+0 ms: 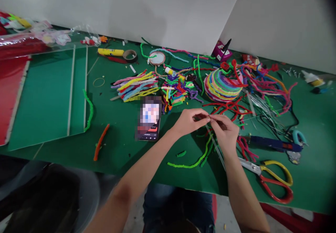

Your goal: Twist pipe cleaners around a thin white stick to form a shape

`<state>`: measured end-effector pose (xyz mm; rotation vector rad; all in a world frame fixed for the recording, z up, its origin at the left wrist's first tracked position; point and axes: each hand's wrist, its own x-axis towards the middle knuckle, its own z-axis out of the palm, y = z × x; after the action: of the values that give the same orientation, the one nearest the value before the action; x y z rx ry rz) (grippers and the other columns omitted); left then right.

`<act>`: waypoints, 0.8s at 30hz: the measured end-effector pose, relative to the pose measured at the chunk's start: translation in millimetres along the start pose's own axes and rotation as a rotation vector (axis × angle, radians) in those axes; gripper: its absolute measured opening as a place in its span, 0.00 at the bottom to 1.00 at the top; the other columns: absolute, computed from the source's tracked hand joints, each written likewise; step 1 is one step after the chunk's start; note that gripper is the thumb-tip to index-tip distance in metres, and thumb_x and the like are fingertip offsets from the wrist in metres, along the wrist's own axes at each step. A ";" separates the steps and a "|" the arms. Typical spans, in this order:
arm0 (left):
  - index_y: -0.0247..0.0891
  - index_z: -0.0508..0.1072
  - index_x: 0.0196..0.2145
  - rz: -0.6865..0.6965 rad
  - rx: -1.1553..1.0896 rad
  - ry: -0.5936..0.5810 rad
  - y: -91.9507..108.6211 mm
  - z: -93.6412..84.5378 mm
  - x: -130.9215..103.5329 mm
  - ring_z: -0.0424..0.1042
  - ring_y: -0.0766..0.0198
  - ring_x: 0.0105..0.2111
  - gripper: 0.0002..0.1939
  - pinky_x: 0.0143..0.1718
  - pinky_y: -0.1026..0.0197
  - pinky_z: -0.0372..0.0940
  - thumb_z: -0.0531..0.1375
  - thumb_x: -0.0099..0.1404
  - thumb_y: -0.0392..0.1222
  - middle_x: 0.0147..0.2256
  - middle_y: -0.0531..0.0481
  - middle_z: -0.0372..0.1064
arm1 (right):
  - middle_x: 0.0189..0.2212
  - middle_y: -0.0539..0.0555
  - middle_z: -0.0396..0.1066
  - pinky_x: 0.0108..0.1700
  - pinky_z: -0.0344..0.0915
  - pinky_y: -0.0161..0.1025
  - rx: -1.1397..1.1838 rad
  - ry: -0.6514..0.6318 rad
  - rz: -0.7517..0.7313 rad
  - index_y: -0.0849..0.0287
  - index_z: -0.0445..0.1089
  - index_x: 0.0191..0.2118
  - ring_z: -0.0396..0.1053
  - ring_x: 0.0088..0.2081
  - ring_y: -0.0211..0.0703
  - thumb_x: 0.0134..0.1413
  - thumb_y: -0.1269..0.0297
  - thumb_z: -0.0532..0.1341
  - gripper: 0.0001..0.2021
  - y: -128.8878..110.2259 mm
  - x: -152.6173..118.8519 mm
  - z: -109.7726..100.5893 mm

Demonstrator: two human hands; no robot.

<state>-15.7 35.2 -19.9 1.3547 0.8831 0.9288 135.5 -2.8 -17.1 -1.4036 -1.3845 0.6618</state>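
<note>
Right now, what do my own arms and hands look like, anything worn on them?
Both forearms are bare, with no sleeves in view. The left hand and right hand wear no gloves. No watch, bracelet or ring shows on either wrist or on the fingers, as far as this view lets me tell.

This is a craft workshop. A green table (118, 145) stands against white boards and carries heaps of coloured pipe cleaners (136, 86), a coiled disc (223, 84) of them, scissors (273, 178) near the front edge, a glue gun (273, 143), tape (130, 55) near the back edge, and loose wires (265, 112).
</note>
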 end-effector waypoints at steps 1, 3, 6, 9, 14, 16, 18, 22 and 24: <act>0.34 0.75 0.34 0.014 0.030 -0.005 -0.2 0.7 -0.3 0.71 0.66 0.32 0.10 0.31 0.66 0.65 0.61 0.57 0.43 0.32 0.48 0.73 | 0.30 0.51 0.75 0.32 0.67 0.36 -0.031 -0.001 -0.014 0.55 0.75 0.33 0.71 0.31 0.38 0.49 0.68 0.63 0.04 -0.1 -0.4 0.0; 0.34 0.75 0.33 0.031 0.051 -0.007 -1.5 2.2 0.0 0.71 0.67 0.31 0.09 0.32 0.67 0.64 0.60 0.58 0.43 0.32 0.49 0.74 | 0.29 0.50 0.74 0.30 0.66 0.35 -0.067 0.012 -0.007 0.56 0.74 0.34 0.70 0.29 0.37 0.49 0.68 0.63 0.04 -1.0 -1.4 1.1; 0.34 0.74 0.31 0.015 -0.015 0.047 -4.9 6.5 0.7 0.71 0.68 0.30 0.08 0.33 0.67 0.65 0.60 0.58 0.42 0.30 0.49 0.73 | 0.26 0.48 0.72 0.28 0.66 0.34 -0.062 0.067 0.019 0.56 0.71 0.37 0.69 0.27 0.35 0.48 0.69 0.63 0.08 -3.4 -3.2 5.6; 0.34 0.73 0.30 -0.032 -0.140 0.135 -7.7 14.8 0.2 0.70 0.68 0.29 0.08 0.32 0.67 0.65 0.61 0.57 0.43 0.29 0.51 0.72 | 0.28 0.49 0.72 0.28 0.66 0.33 -0.043 0.151 0.023 0.57 0.69 0.37 0.70 0.28 0.35 0.47 0.69 0.64 0.09 -5.8 -5.8 12.3; 0.34 0.70 0.28 -0.138 -0.411 0.255 -6.3 29.1 -2.5 0.66 0.72 0.26 0.09 0.30 0.68 0.64 0.61 0.55 0.44 0.25 0.55 0.67 | 0.29 0.50 0.72 0.29 0.66 0.34 -0.065 0.192 0.040 0.57 0.69 0.35 0.71 0.29 0.36 0.48 0.67 0.64 0.06 -8.7 -10.1 20.1; 0.34 0.70 0.27 -0.187 -0.546 0.281 -3.6 29.0 -2.5 0.67 0.72 0.27 0.10 0.33 0.68 0.66 0.63 0.53 0.44 0.25 0.55 0.66 | 0.29 0.50 0.72 0.30 0.66 0.35 -0.106 0.187 0.005 0.57 0.69 0.34 0.70 0.30 0.37 0.49 0.67 0.64 0.05 -9.5 -10.2 19.7; 0.34 0.70 0.27 -0.279 -0.649 0.247 -0.6 24.2 -1.5 0.68 0.71 0.28 0.12 0.35 0.66 0.67 0.66 0.49 0.44 0.25 0.55 0.67 | 0.30 0.50 0.72 0.30 0.65 0.35 -0.114 0.186 -0.043 0.57 0.69 0.34 0.70 0.30 0.37 0.49 0.67 0.64 0.05 -9.7 -9.2 17.3; 0.33 0.73 0.28 -0.409 -0.630 0.073 3.0 9.9 1.9 0.71 0.68 0.29 0.15 0.30 0.66 0.67 0.68 0.46 0.45 0.27 0.51 0.71 | 0.30 0.49 0.70 0.30 0.64 0.34 0.059 0.156 -0.061 0.56 0.65 0.38 0.69 0.30 0.36 0.51 0.67 0.64 0.09 -7.3 -6.3 10.6; 0.33 0.73 0.30 -0.356 -0.531 0.028 3.8 5.3 2.6 0.71 0.68 0.29 0.15 0.27 0.67 0.66 0.66 0.48 0.46 0.28 0.50 0.72 | 0.30 0.48 0.70 0.30 0.64 0.35 0.142 0.116 -0.040 0.55 0.62 0.40 0.69 0.30 0.35 0.52 0.67 0.63 0.10 -5.9 -5.4 8.1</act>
<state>-10.0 35.5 -16.0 0.7040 0.7918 0.8264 124.8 -6.8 -15.9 -1.2783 -1.2470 0.6306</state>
